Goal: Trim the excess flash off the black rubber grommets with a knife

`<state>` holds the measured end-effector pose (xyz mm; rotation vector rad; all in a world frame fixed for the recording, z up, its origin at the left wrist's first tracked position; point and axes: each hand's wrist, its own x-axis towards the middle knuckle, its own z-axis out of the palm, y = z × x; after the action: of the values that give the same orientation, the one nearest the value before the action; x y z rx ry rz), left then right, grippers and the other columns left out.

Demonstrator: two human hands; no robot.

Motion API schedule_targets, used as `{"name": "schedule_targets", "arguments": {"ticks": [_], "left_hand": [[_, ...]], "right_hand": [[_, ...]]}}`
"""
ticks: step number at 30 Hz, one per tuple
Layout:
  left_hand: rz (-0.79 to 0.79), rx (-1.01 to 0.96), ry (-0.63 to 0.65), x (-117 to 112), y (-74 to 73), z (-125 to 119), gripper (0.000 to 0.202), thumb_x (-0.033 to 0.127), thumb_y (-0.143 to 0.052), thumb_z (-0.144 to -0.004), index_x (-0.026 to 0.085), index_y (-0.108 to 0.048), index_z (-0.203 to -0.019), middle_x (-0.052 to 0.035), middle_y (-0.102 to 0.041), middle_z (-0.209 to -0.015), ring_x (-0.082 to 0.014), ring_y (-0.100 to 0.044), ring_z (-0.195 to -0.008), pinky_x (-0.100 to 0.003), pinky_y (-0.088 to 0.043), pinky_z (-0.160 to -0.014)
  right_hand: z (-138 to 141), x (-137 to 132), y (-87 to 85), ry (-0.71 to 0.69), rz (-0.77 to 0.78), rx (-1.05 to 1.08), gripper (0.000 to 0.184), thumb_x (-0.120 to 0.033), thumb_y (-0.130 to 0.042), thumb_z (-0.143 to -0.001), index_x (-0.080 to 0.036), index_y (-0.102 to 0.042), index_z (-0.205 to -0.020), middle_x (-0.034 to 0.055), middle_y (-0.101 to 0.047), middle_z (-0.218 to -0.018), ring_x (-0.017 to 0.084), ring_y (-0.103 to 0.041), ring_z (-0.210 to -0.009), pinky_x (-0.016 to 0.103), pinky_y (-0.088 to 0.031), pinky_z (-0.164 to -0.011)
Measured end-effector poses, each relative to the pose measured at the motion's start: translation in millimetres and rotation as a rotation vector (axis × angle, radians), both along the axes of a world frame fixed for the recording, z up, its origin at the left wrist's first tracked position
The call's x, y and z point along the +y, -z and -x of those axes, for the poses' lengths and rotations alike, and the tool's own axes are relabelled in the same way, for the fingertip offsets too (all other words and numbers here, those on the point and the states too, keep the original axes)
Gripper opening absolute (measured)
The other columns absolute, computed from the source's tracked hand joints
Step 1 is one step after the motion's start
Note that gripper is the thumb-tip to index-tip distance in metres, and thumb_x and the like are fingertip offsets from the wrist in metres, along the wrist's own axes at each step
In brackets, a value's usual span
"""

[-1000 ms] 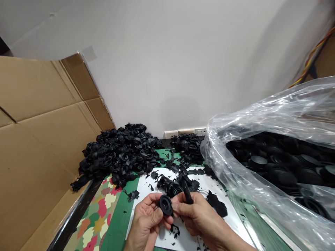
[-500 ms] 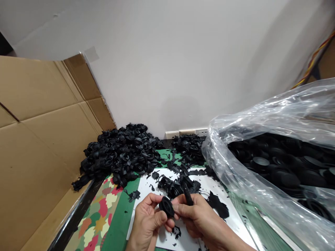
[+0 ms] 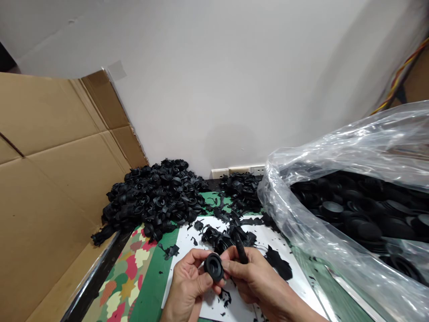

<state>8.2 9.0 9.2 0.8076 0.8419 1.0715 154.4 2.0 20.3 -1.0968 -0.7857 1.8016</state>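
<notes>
While the left hand [image 3: 189, 281] pinches a round black part [image 3: 213, 268] between thumb and fingers, its hollow facing up at us, the right hand [image 3: 250, 270] comes in at three o'clock, thumb and fingertip at the rim, the other fingers curled around a dark tool [image 3: 240, 248]. Its working tip? Can't tell from here. All this is over a white sheet [image 3: 185, 235] strewn with black scraps [image 3: 278, 263], and just off the part at one o'clock sits a small ribbed clump [image 3: 225, 241]. Out to eleven o'clock, a big ragged heap [image 3: 157, 192]; at one, farther off, a smaller pile [image 3: 241, 190]; and at two, a clear bag [image 3: 276, 188] of cleaner-looking discs [image 3: 363, 229]. My call: the rim in hand looks nearly clean, the bag seems the done side, the heap what's left, and that's plenty! No counting either, they overlap. Beyond: cardboard [image 3: 60, 179] at ten, wall [image 3: 214, 80] at twelve.
</notes>
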Motion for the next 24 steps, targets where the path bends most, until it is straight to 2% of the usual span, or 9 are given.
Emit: {"name": "schedule_targets", "arguments": {"ticks": [3, 9, 15, 19, 21, 24], "left_hand": [[0.022, -0.011, 0.008, 1, -0.7, 0, 0.032, 0.019, -0.085, -0.051, 0.012, -0.068, -0.078, -0.0048, -0.069, -0.071, -0.0139, -0.063, -0.054, -0.02, -0.049, -0.048], [0.02, -0.01, 0.03, 1, 2.6, 1, 0.03, 0.016, -0.083, -0.055, 0.012, -0.069, -0.081, -0.0047, -0.068, -0.064, -0.013, -0.061, -0.053, -0.02, -0.049, -0.05], [0.01, 0.018, 0.025, 0, 5.5, 1, 0.03, 0.015, -0.083, -0.054, 0.013, -0.069, -0.081, -0.0047, -0.068, -0.068, -0.0133, -0.061, -0.051, -0.021, -0.049, -0.047], [0.054, 0.01, 0.023, 2, 3.3, 0, 0.028, 0.017, -0.082, -0.057, 0.011, -0.069, -0.08, -0.0056, -0.068, -0.069, -0.0121, -0.061, -0.052, -0.019, -0.048, -0.047], [0.075, 0.013, 0.02, 3, 2.4, 0, 0.028, 0.019, -0.082, -0.057, 0.011, -0.07, -0.081, -0.0059, -0.068, -0.068, -0.012, -0.062, -0.052, -0.018, -0.047, -0.048], [0.085, 0.015, 0.017, 4, 1.5, 1, 0.029, 0.02, -0.083, -0.057, 0.011, -0.07, -0.082, -0.0047, -0.067, -0.066, -0.0125, -0.062, -0.053, -0.018, -0.048, -0.048]], "right_hand": [[0, 0, -0.8, 0.007, -0.025, -0.042, 0.017, -0.032, -0.061, -0.066, -0.017, -0.054, -0.063, -0.0071, -0.046, -0.042, 0.004, -0.022, -0.033, 0.02, -0.014, -0.037], [2, 2, 5.7, 0.032, -0.082, -0.179, 0.022, -0.037, -0.059, -0.069, -0.017, -0.054, -0.062, -0.0035, -0.053, -0.045, 0.005, -0.025, -0.033, 0.021, -0.017, -0.037], [2, 3, 1.5, 0.045, -0.088, -0.311, 0.016, -0.023, -0.053, -0.071, -0.018, -0.052, -0.056, -0.0042, -0.052, -0.039, 0.007, -0.031, -0.033, 0.022, -0.02, -0.037], [-4, 3, -4.8, 0.0, -0.107, -0.325, 0.012, -0.011, -0.05, -0.065, -0.017, -0.058, -0.057, -0.0041, -0.053, -0.043, 0.007, -0.035, -0.036, 0.022, -0.024, -0.038], [-9, 4, -5.3, 0.034, -0.129, -0.302, 0.011, -0.011, -0.052, -0.064, -0.016, -0.061, -0.063, -0.0047, -0.051, -0.046, 0.006, -0.033, -0.036, 0.022, -0.022, -0.038], [-18, 6, -6.0, 0.173, -0.153, -0.228, 0.006, -0.018, -0.056, -0.068, -0.016, -0.062, -0.07, -0.0037, -0.053, -0.054, 0.005, -0.029, -0.037, 0.021, -0.018, -0.037]]}}
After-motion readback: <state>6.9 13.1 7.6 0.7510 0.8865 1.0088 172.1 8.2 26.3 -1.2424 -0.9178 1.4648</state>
